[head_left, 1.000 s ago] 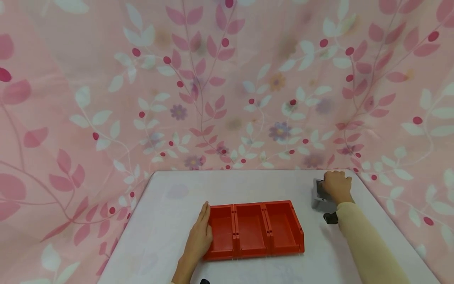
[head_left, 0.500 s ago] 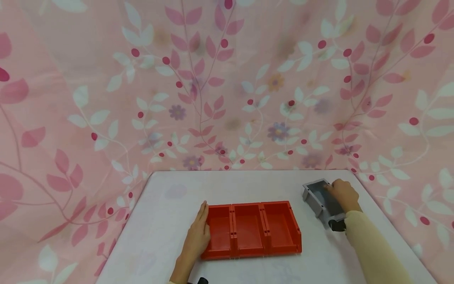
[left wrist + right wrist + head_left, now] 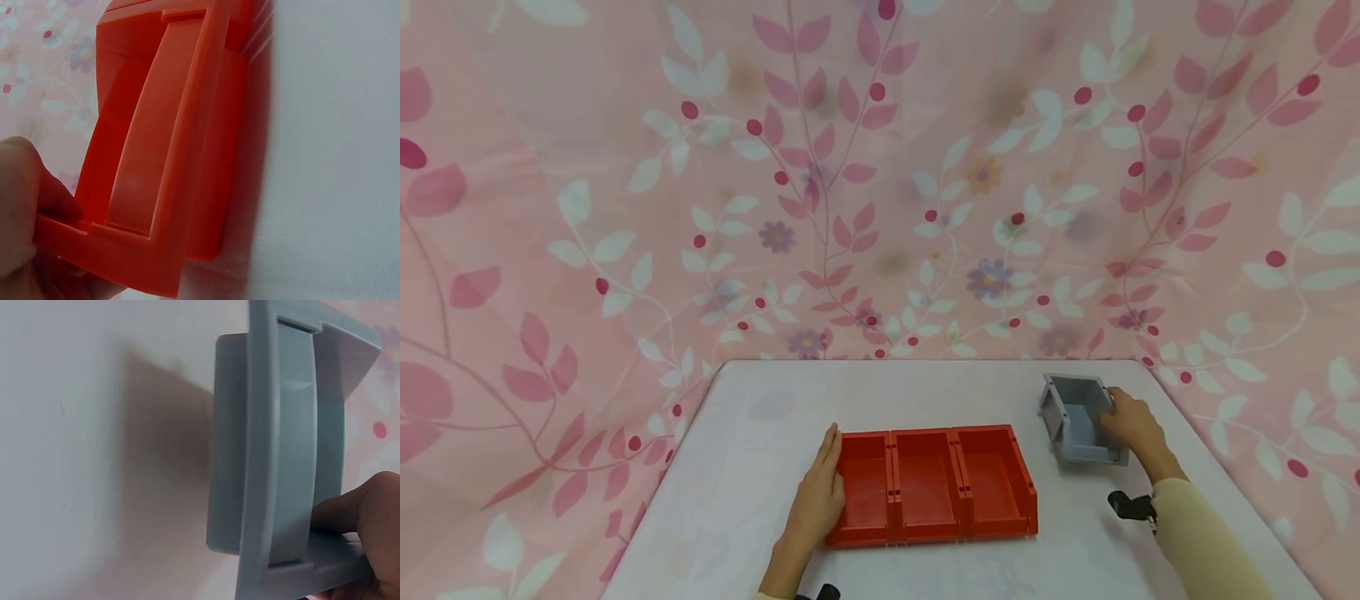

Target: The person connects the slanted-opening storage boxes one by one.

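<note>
Three red plastic bins (image 3: 928, 537) stand side by side, joined in a row, on the white table. My left hand (image 3: 814, 496) lies along the left wall of the leftmost bin; in the left wrist view its thumb (image 3: 59, 200) hooks over the rim of that red bin (image 3: 162, 162), with the fingers outside. To the right, my right hand (image 3: 1138, 433) grips the right wall of a grey plastic bin (image 3: 1081, 452). The right wrist view shows the thumb (image 3: 340, 512) inside the grey bin (image 3: 262, 450) and a shadow under it; whether it touches the table I cannot tell.
The white table (image 3: 850, 392) reaches back to a pink floral curtain (image 3: 880, 208), which also hangs along both sides. A gap of bare table lies between the red row and the grey bin. A small black device (image 3: 1131, 506) sits at the right wrist.
My right hand has turned the grey bin so its low front faces me, and its grip now lies on the right wall. The left hand and red bins have hardly moved.
</note>
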Demonstrator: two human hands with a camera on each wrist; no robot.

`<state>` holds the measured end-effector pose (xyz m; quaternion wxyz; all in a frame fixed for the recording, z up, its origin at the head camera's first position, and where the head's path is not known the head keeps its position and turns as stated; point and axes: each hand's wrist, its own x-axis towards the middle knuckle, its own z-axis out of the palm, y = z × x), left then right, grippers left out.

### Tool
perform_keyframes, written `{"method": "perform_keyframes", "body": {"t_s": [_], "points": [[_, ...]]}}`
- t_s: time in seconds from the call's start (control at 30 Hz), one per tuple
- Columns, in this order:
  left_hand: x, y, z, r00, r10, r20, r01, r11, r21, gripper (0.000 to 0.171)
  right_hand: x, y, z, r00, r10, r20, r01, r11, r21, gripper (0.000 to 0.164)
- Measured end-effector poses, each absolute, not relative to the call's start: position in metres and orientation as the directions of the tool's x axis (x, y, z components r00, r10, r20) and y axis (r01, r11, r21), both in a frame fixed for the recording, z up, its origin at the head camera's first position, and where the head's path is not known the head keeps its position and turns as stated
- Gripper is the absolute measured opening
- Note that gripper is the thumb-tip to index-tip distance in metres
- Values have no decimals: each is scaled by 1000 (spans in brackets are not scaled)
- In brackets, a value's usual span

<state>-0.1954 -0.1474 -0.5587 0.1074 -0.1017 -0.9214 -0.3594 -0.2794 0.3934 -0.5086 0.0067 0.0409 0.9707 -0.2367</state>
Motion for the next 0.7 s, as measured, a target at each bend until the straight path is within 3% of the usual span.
{"method": "perform_keyframes", "body": {"t_s": [0.33,0.7], "points": [[-195,-149,-559,-954,117,276,273,722,636,63,-249,369,-490,-985,85,153,0,874,-487,62],[-196,-150,-558,-955,132,267,280,709,648,64,-223,346,-476,-977,45,209,-64,872,-485,64]]}}
